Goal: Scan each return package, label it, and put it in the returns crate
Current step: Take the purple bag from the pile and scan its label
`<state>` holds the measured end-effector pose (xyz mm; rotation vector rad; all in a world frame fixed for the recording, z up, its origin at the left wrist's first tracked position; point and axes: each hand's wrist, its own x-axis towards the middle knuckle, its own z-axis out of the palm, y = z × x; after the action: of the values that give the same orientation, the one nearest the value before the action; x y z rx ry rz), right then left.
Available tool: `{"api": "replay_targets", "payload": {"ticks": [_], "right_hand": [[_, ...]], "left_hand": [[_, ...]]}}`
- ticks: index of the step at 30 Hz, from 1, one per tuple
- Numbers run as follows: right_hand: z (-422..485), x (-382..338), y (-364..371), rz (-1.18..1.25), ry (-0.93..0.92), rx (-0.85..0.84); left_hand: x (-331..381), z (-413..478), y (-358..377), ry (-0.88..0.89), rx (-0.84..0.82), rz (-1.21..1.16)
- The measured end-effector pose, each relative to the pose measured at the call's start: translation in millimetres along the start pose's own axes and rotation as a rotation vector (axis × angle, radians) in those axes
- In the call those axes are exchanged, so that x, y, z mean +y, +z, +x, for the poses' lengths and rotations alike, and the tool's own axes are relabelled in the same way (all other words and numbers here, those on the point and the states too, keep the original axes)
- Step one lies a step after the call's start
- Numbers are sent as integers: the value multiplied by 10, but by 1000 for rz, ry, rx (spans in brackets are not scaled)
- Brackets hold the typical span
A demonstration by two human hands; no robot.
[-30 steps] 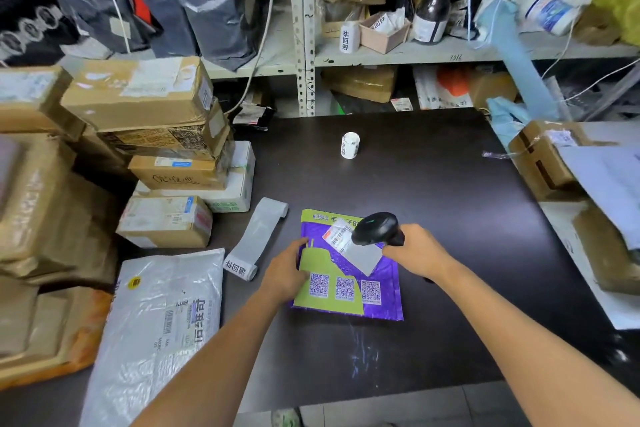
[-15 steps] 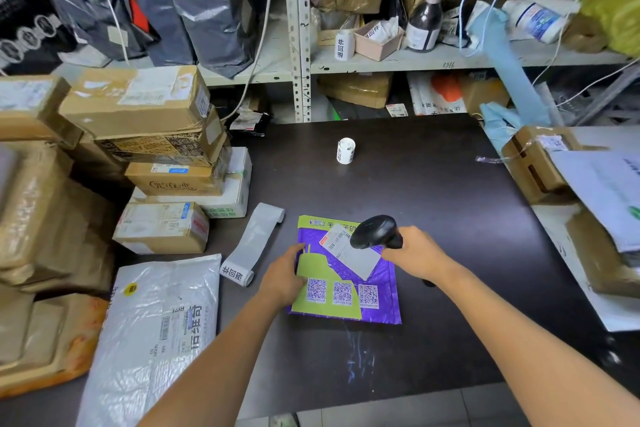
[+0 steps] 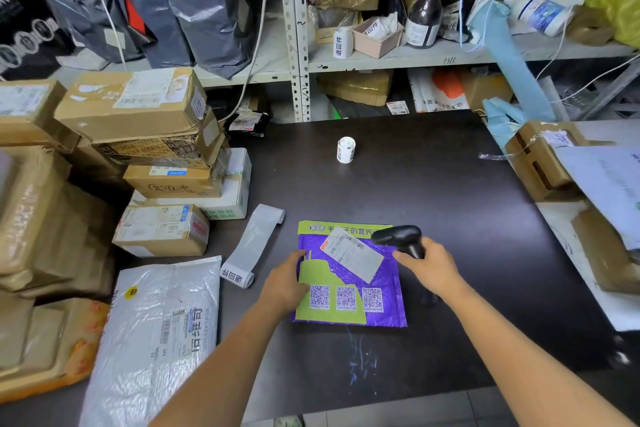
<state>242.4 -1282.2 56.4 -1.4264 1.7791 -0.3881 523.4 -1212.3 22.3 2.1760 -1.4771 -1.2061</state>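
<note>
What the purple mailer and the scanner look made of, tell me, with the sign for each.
The purple mailer: likely glossy plastic film, perhaps bubble-padded; it shows sheen and a fine dimpled texture. The scanner: apparently matte black moulded plastic; smooth rounded head with a soft highlight.

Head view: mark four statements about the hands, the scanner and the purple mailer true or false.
1. The right hand grips the black scanner. True.
2. The purple mailer is lifted off the table. False: it lies flat on the dark table.
3. The left hand touches the mailer's left edge. True.
4. The small label roll stands on the mailer. False: it stands on the table, apart from the mailer.
</note>
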Motion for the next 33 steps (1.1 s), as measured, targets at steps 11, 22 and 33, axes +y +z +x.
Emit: {"api": "replay_targets", "payload": {"ticks": [11, 22, 33], "right_hand": [[164, 638, 56, 262, 272, 199], [-48, 310, -163, -216, 202, 388], [-192, -727, 711, -286, -85, -43]], "left_hand": [[-97, 13, 129, -15, 10, 34], [-57, -127, 12, -8, 27, 81], [-525, -338, -900, -92, 188, 42]]}}
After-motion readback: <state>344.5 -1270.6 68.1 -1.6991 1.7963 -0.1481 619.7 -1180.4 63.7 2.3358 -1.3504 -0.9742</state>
